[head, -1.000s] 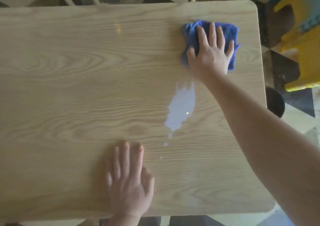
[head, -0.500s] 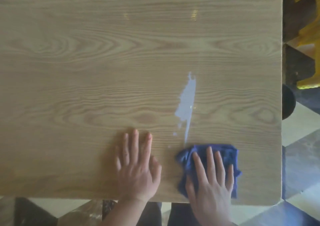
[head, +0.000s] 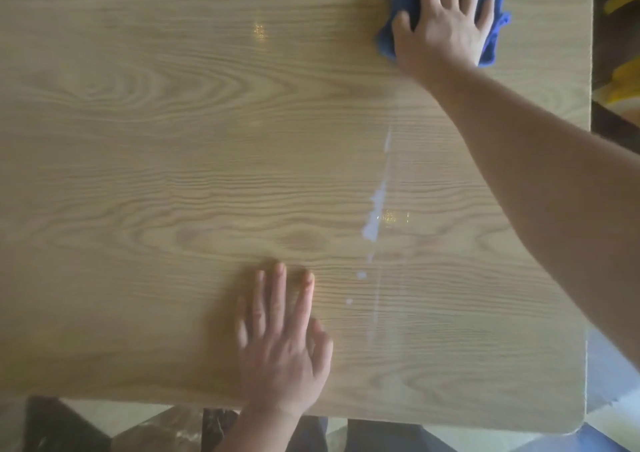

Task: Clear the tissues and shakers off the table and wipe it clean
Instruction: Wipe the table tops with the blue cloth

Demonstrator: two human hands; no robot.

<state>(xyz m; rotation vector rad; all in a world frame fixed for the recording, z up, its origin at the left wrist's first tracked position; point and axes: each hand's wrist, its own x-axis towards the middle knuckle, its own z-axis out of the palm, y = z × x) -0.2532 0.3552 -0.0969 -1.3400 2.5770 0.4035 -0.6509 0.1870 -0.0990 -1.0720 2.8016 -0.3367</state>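
A light wooden table [head: 138,174] fills the view. My right hand [head: 443,26] presses flat on a blue cloth [head: 498,32] at the table's far right corner, fingers spread over it. My left hand [head: 280,344] lies flat and open on the wood near the front edge, holding nothing. A thin whitish wet streak [head: 375,216] runs front to back between the two hands, with a few small drops [head: 362,275] below it. No tissues or shakers are in view.
The table's right edge [head: 588,174] has rounded corners. Beyond it are yellow objects [head: 623,81] and patterned floor. Dark floor tiles [head: 62,427] show below the front edge.
My right hand has swept the blue cloth from the front edge up to the far right corner. The white spill has thinned to a narrow streak. The left hand has stayed put.
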